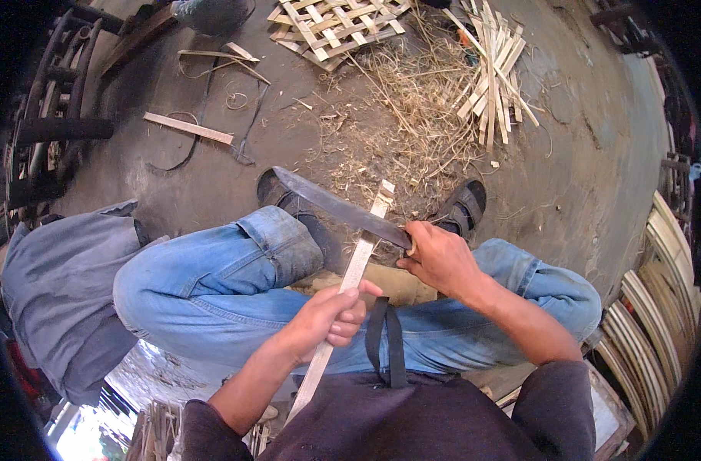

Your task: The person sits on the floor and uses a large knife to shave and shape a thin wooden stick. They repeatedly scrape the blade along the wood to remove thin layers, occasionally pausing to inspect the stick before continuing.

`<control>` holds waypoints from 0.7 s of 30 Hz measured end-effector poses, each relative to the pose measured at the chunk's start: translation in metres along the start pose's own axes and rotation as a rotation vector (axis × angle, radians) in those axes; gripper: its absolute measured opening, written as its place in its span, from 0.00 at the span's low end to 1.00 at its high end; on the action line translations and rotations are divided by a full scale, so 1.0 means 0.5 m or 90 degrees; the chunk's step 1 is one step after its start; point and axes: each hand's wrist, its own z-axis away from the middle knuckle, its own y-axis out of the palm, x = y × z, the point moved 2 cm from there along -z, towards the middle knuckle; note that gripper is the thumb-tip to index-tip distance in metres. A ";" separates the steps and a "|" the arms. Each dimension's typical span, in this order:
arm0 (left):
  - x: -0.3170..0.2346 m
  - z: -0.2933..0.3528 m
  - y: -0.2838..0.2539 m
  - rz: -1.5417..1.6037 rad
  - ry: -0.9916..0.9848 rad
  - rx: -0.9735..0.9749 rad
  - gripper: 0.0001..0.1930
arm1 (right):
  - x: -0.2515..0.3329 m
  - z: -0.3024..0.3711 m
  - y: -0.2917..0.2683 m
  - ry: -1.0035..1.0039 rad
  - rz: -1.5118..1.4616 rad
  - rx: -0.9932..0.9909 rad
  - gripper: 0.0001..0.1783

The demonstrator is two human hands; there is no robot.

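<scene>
My left hand (333,319) is closed around a long pale bamboo strip (358,263), which slants from my lap up and away to the right. In my right hand (443,257) is the handle of a large knife (331,203) with a long dark blade. The blade points far left and lies across the strip near its far end, and the two seem to touch. Most of the knife's handle is hidden by my fingers. Under the strip, between my knees, sits a light wooden block (403,284).
Shavings (400,115) litter the floor beyond my feet. A pile of split strips (495,77) lies far right, and a woven lattice panel (335,23) lies at the far middle. Bundled strips (642,330) stand at my right; a grey cloth (66,292) hangs at my left.
</scene>
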 end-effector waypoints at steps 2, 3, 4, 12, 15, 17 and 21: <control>-0.001 -0.005 -0.009 0.009 0.003 0.005 0.17 | 0.003 -0.006 0.001 0.002 0.002 0.017 0.28; -0.002 -0.003 -0.007 0.012 0.014 -0.005 0.16 | 0.005 -0.007 0.002 0.003 0.001 0.024 0.29; -0.002 -0.003 -0.008 0.014 0.025 -0.015 0.14 | 0.009 -0.008 0.003 -0.007 0.004 0.011 0.29; -0.004 -0.004 -0.006 -0.164 0.091 -0.152 0.13 | -0.007 0.002 -0.001 -0.174 0.226 -0.020 0.18; -0.011 -0.016 -0.013 -0.168 0.106 -0.129 0.15 | -0.042 -0.039 -0.047 0.003 0.147 -0.104 0.09; -0.014 -0.032 -0.014 -0.215 0.126 -0.132 0.17 | -0.006 -0.007 -0.013 0.070 0.115 -0.029 0.10; -0.004 -0.039 -0.008 -0.333 0.153 -0.163 0.21 | -0.053 -0.058 -0.069 -0.072 0.240 -0.131 0.08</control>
